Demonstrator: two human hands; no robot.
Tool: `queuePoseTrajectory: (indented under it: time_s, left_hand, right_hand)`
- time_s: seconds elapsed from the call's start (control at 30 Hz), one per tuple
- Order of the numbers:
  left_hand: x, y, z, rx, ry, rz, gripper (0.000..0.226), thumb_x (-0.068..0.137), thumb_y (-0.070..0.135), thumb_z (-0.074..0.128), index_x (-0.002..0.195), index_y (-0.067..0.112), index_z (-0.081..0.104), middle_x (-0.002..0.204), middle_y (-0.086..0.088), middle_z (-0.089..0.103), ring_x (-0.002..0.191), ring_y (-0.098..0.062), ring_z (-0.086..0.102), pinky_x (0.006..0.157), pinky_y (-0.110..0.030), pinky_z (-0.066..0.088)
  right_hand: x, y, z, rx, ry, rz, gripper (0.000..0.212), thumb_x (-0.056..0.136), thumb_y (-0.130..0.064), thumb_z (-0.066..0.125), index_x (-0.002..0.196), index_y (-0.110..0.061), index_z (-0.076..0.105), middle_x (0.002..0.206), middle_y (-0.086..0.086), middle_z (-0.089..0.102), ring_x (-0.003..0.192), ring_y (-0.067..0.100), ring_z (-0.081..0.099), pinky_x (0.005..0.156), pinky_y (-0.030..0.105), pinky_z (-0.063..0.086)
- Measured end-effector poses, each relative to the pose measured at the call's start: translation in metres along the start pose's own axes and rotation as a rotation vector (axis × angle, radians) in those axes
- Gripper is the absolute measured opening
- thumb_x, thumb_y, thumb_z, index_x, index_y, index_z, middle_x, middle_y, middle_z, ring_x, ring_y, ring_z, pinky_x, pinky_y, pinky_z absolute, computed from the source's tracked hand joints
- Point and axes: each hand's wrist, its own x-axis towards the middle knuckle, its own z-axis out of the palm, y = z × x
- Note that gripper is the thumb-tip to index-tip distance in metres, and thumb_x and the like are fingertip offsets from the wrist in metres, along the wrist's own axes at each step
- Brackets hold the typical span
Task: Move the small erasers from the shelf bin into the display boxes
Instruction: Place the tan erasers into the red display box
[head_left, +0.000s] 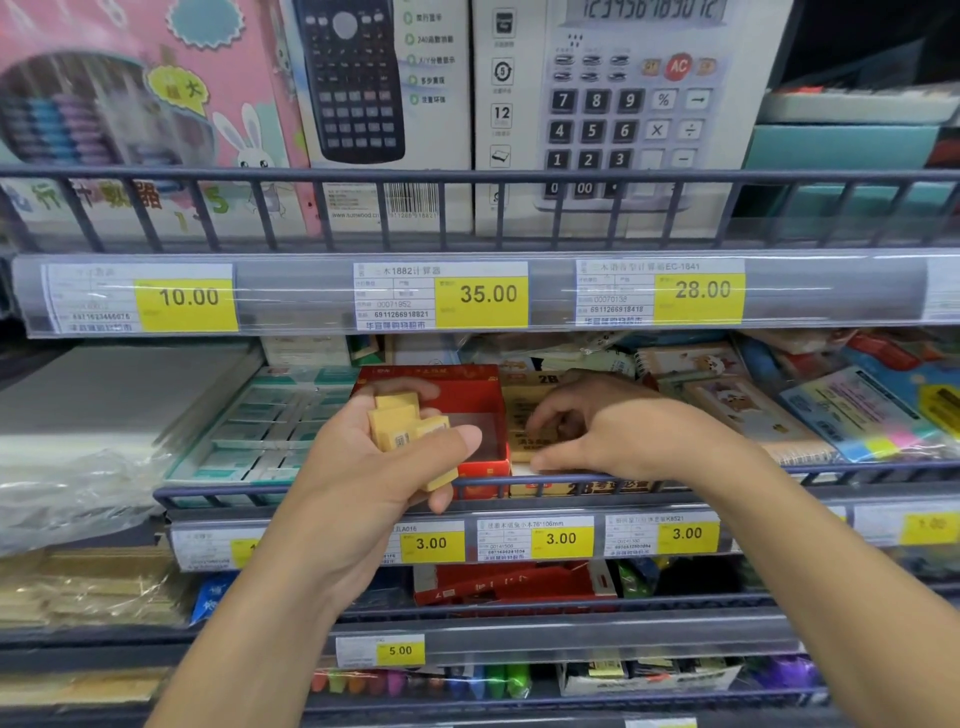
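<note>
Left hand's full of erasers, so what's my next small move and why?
Probably tip the left hand over the red box and drop the yellow erasers in: the box looks nearly empty and sits right behind them.

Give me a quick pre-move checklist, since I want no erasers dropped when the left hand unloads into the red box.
1. Left hand grips the yellow erasers: ok, several held between thumb and fingers.
2. Red display box has free room: ok, its floor shows bare.
3. Erasers are over the red display box: not ok, they sit at its left edge.
4. Right hand is clear of the red display box: ok, it reaches into the yellow display box beside it.
5. Right hand holds an eraser: cannot tell, the fingertips are hidden.
6. Shelf rail is out of the drop path: ok, it runs in front of both boxes.
</note>
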Motion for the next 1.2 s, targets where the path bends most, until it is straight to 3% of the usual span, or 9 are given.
queuePoseTrajectory:
  time_s: [0.1, 0.2, 0.5, 0.6, 0.7, 0.83, 0.93, 1.1, 1.2]
  left_hand:
    - [-0.001, 0.001, 0.001, 0.013, -0.031, 0.002, 0.052, 0.061, 0.021, 0.097, 0.099, 0.016, 0.061, 0.072, 0.002, 0.067, 0.05, -0.016, 0.053, 0.049, -0.023, 0.049]
    - [-0.003, 0.003, 0.005, 0.015, -0.087, 0.014, 0.068, 0.054, 0.033, 0.102, 0.101, 0.012, 0.058, 0.072, 0.001, 0.069, 0.051, -0.015, 0.056, 0.049, -0.022, 0.049]
    - [-0.007, 0.001, 0.008, -0.012, -0.108, 0.058, 0.09, 0.042, 0.07, 0.094, 0.098, 0.009, 0.059, 0.079, -0.007, 0.074, 0.051, -0.015, 0.058, 0.048, -0.022, 0.05]
    - [-0.008, 0.001, 0.004, -0.053, -0.061, 0.039, 0.084, 0.045, 0.068, 0.094, 0.096, 0.011, 0.061, 0.079, -0.005, 0.071, 0.049, -0.015, 0.055, 0.047, -0.021, 0.049]
    - [-0.009, 0.0, 0.0, -0.063, -0.057, 0.017, 0.05, 0.062, 0.049, 0.092, 0.094, 0.016, 0.073, 0.081, -0.005, 0.073, 0.053, -0.013, 0.057, 0.046, -0.02, 0.048]
    - [-0.012, 0.0, -0.002, -0.045, -0.09, 0.011, 0.026, 0.069, 0.026, 0.088, 0.092, 0.021, 0.079, 0.085, -0.009, 0.075, 0.066, -0.014, 0.065, 0.046, -0.022, 0.048]
    - [-0.011, 0.0, -0.002, -0.037, -0.101, 0.003, 0.029, 0.068, 0.019, 0.095, 0.091, 0.021, 0.078, 0.088, -0.011, 0.077, 0.068, -0.013, 0.067, 0.047, -0.021, 0.048]
    - [-0.009, -0.001, 0.0, -0.032, -0.042, 0.024, 0.044, 0.059, 0.019, 0.099, 0.096, 0.019, 0.074, 0.093, -0.013, 0.079, 0.058, -0.016, 0.062, 0.048, -0.022, 0.05]
    - [-0.008, -0.002, 0.004, -0.026, -0.019, 0.043, 0.05, 0.064, 0.021, 0.093, 0.107, 0.012, 0.068, 0.094, -0.011, 0.079, 0.061, -0.017, 0.064, 0.05, -0.024, 0.051]
  right_hand:
    - [-0.016, -0.01, 0.002, 0.199, 0.193, -0.108, 0.026, 0.086, -0.049, 0.072, 0.111, -0.046, 0.067, 0.1, -0.02, 0.065, 0.085, 0.002, 0.06, 0.068, 0.011, 0.044]
    - [-0.033, -0.031, 0.003, 0.545, 0.169, -0.357, 0.031, 0.088, -0.039, 0.073, 0.118, -0.043, 0.068, 0.103, -0.014, 0.068, 0.085, 0.01, 0.064, 0.074, 0.029, 0.055]
    - [-0.043, -0.053, 0.025, 0.693, 0.318, -0.536, 0.026, 0.081, -0.02, 0.084, 0.104, -0.021, 0.07, 0.096, 0.002, 0.064, 0.08, 0.019, 0.062, 0.071, 0.043, 0.055]
    - [-0.044, -0.05, 0.027, 0.892, 0.279, -0.573, 0.019, 0.083, -0.008, 0.08, 0.095, -0.015, 0.066, 0.098, 0.009, 0.065, 0.079, 0.024, 0.061, 0.072, 0.039, 0.053]
    - [-0.045, -0.047, 0.03, 0.998, 0.291, -0.583, 0.021, 0.083, 0.003, 0.075, 0.092, -0.015, 0.066, 0.099, 0.012, 0.063, 0.079, 0.032, 0.059, 0.07, 0.042, 0.051]
    - [-0.044, -0.047, 0.036, 0.983, 0.375, -0.597, 0.024, 0.082, 0.009, 0.071, 0.088, -0.014, 0.068, 0.098, 0.016, 0.06, 0.084, 0.031, 0.059, 0.07, 0.039, 0.051]
    - [-0.044, -0.046, 0.038, 0.926, 0.417, -0.59, 0.021, 0.082, 0.008, 0.07, 0.089, -0.011, 0.066, 0.098, 0.017, 0.06, 0.089, 0.03, 0.059, 0.074, 0.032, 0.051]
    - [-0.052, -0.037, 0.035, 0.706, 0.332, -0.601, 0.028, 0.085, -0.001, 0.076, 0.108, -0.012, 0.064, 0.114, 0.0, 0.059, 0.108, 0.027, 0.06, 0.086, 0.04, 0.053]
    - [-0.055, -0.035, 0.032, 0.532, 0.447, -0.574, 0.021, 0.089, -0.014, 0.076, 0.108, -0.018, 0.069, 0.114, -0.009, 0.063, 0.109, 0.022, 0.062, 0.084, 0.028, 0.049]
